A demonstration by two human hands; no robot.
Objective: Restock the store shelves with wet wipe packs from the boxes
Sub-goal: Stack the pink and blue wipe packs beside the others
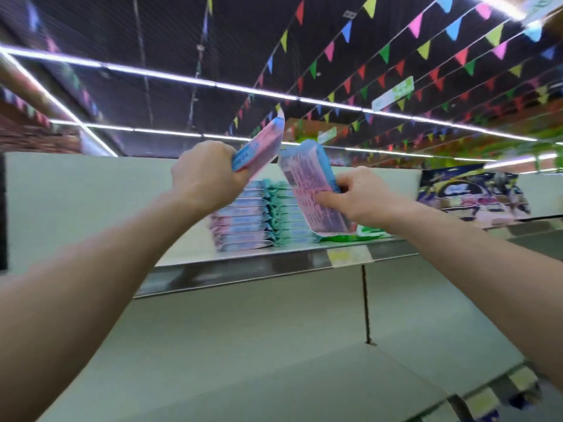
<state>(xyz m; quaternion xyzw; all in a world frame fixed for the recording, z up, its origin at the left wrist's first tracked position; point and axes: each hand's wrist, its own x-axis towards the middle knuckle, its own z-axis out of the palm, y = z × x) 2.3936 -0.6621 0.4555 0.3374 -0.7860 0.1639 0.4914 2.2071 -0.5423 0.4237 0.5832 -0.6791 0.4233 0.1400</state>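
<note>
Through the head camera I look up at a pale store shelf with a shiny metal front edge (243,269), both of my forearms raised in front of it.

My left hand (204,172) is a closed fist gripping one end of a soft pink-and-blue wet wipe pack (259,147). The pack sticks up and to the right out of the fist, tilted, in the air above the shelf and touching nothing on it.

My right hand (362,197) holds a pink wet wipe pack with a blue edge (313,190). The thumb presses on its printed face and the fingers curl behind it. This pack stands steeply tilted, its lower end down near the shelf surface, though motion blur keeps me from telling whether it touches. The two held packs are close together at their upper ends but apart.

Behind them on the shelf sit a neat stack of flat pink-and-blue packs (240,220) and, right against it, a stack of teal packs (286,217). A green pack (368,233) lies flat just right of those. A yellow price label (350,255) is stuck on the shelf edge below. Farther right stand large dark purple printed bags (472,190). Coloured triangular bunting (426,50) and white light strips (152,73) cross the dark ceiling.
</note>
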